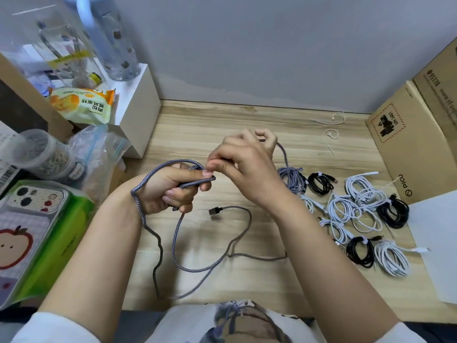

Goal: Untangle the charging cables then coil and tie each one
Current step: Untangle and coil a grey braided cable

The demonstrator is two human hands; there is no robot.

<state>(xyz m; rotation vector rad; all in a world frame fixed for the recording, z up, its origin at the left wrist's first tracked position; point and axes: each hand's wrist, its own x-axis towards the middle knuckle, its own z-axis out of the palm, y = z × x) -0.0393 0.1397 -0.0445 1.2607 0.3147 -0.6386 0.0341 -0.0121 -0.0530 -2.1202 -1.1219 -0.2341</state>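
Both forearms are reaching forward from the lower edge of the view, bare below short white sleeves, and converging toward the middle. The left hand (170,188) is sitting palm-up, fingers curling tightly inward into a fist around the braided cable (178,233), thumb lying flat across the top and pressing a strand against the index finger. A loop of the same cable is passing over the back of the left wrist. The right hand (243,164) is sitting slightly higher and further forward, back of hand facing the camera, wrist bent. Its thumb and forefinger are pinching the cable just beside the left thumb tip; remaining fingers are curling loosely.
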